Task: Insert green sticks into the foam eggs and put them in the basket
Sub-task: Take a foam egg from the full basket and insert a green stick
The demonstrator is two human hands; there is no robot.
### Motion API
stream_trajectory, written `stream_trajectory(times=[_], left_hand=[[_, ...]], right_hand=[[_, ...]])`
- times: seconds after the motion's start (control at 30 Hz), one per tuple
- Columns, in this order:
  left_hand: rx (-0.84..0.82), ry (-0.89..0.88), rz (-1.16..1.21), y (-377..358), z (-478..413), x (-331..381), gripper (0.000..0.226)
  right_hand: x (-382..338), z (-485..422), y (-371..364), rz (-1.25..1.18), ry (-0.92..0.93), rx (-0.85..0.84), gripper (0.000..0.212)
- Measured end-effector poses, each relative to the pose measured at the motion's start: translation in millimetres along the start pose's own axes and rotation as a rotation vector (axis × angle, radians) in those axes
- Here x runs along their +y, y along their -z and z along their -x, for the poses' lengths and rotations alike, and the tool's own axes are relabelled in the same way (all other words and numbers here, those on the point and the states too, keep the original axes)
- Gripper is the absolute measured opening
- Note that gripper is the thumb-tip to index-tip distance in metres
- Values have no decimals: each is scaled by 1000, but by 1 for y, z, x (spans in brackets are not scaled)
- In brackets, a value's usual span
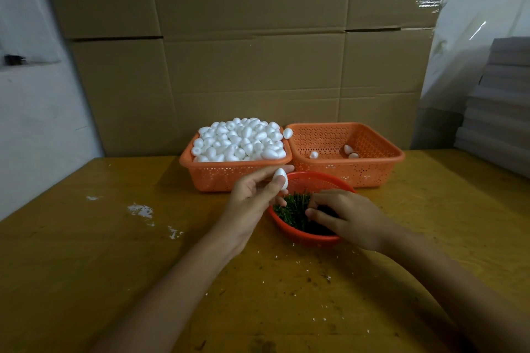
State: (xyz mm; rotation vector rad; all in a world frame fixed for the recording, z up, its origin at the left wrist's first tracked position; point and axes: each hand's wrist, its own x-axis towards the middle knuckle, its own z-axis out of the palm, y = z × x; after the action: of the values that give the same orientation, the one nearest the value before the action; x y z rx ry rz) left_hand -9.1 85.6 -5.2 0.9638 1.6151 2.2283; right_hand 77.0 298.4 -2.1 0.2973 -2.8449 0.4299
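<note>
My left hand [253,195] pinches a white foam egg [279,176] between thumb and fingers, just above the rim of a round red basket [301,239] filled with green sticks [291,210]. My right hand [341,216] reaches into that basket, its fingertips curled down among the sticks; whether it holds one is hidden. Behind, an orange basket [218,178] on the left is heaped with foam eggs [239,139]. The orange basket [370,172] on the right holds three eggs [348,149].
Everything sits on a yellow wooden table [114,266] strewn with white foam crumbs [140,210]. Large cardboard boxes [243,51] form a wall right behind the baskets. A stack of grey sheets [499,106] stands at the far right.
</note>
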Motion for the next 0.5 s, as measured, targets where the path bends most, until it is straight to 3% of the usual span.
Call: stream_trajectory(times=[0.5], left_hand=[[-52, 42, 163, 4, 2, 0, 29]], right_hand=[[-3, 2, 1, 16, -4, -13, 24]])
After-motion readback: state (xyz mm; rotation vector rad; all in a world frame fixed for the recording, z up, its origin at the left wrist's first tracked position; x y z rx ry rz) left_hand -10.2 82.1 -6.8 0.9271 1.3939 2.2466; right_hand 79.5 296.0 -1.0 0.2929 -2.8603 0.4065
